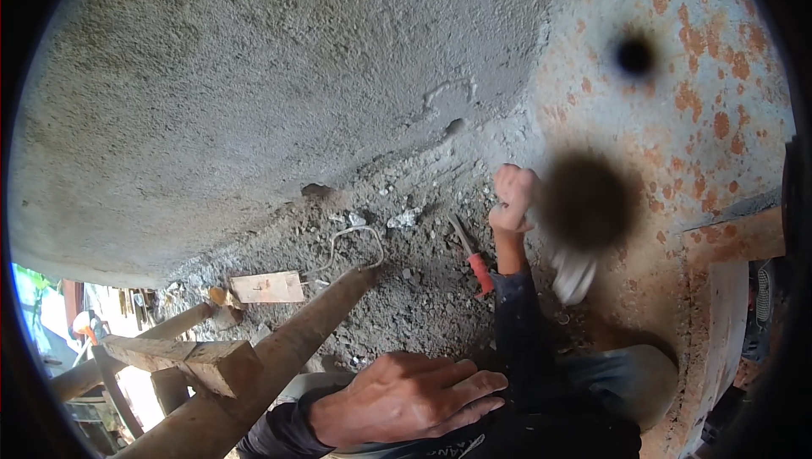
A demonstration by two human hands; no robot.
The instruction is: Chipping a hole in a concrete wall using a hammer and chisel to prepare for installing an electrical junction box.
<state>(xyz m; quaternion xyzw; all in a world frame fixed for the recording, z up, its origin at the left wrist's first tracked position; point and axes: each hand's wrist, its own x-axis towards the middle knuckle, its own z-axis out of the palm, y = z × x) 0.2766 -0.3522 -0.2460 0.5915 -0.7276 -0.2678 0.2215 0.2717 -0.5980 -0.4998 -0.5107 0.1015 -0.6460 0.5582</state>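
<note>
A rough grey wall fills the upper left, and it meets a paler wall with rust-coloured spots on the right. Below them is loose, crumbled soil. A thick wooden pole slants across the lower left, its upper end at the soil. The left hand is in front of the person's body; its fingers are half bent, close to each other, and I cannot tell whether they hold something underneath. The right hand is near the foot of the walls, its fingers folded together like a fist; what is inside, I cannot tell. A short flat board lies left of the pole. The red-handled tool lies on the soil, just left of the right forearm. Near the pole's end, a pale cord makes a loop.
</note>
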